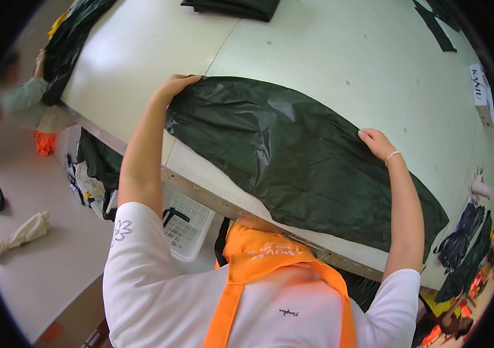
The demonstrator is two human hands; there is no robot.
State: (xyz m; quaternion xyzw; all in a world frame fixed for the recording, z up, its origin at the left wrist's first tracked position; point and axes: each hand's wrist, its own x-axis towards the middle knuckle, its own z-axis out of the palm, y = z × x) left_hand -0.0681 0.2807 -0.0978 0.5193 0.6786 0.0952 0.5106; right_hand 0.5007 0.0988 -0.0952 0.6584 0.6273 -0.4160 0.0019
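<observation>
Our left fingers (pixel 193 79) and right fingers (pixel 365 135) grip the long, glossy dark-green fabric panel (pixel 310 159); we apparently spread it, and smoothing next likely calls for even tension.

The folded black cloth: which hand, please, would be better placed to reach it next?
Probably the left hand: it is nearer the black cloth than the right hand, though both hold the dark green sheet.
</observation>
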